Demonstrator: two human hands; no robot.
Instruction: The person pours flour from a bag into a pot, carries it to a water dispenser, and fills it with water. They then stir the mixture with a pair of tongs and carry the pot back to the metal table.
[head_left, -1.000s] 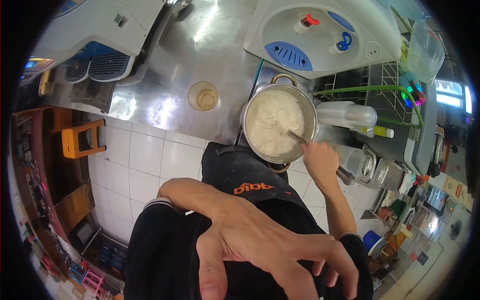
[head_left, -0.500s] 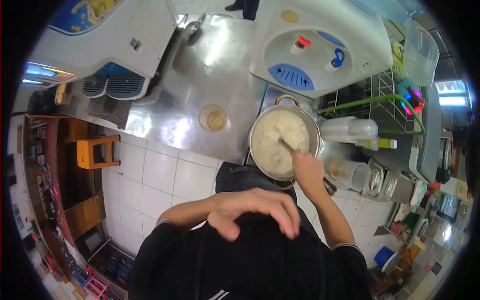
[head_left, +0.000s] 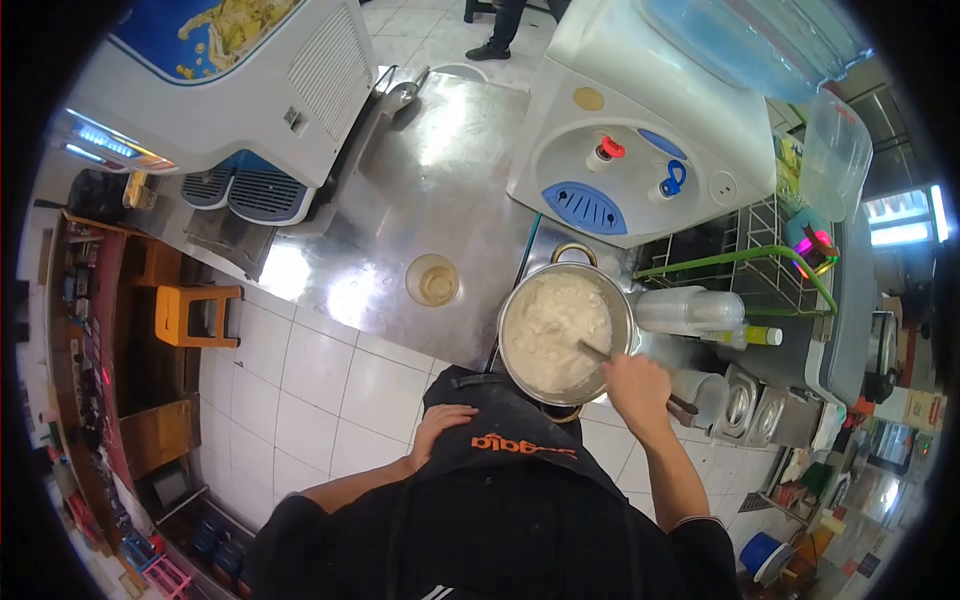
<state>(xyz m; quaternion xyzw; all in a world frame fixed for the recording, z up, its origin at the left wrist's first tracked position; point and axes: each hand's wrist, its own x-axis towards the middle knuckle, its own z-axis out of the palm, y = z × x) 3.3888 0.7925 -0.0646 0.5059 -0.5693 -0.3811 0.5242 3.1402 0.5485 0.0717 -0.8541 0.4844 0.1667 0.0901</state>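
My right hand (head_left: 637, 388) is closed round the shaft of a long-handled utensil (head_left: 592, 350) with a dark brown grip end. Its head is sunk in a thick, off-white, lumpy mixture (head_left: 555, 325), so I cannot make out its shape. That mixture fills much of a round metal pot (head_left: 507, 352) with gold-coloured loop handles. At the front of my body, my left hand (head_left: 440, 432) rests on the black apron (head_left: 500, 405) with its fingers stretched out, holding nothing.
Left of the pot, a clear cup (head_left: 433, 280) stands on the steel counter (head_left: 440, 160). Behind is a water dispenser (head_left: 560, 120). Stacked clear plastic cups (head_left: 690, 310) lie at right beside a wire rack (head_left: 740, 255). A person's leg (head_left: 503, 25) shows at the top.
My left hand has dropped from in front of my chest onto the apron. My right hand has shifted slightly right and down in view with the utensil, and the mixture's surface looks different.
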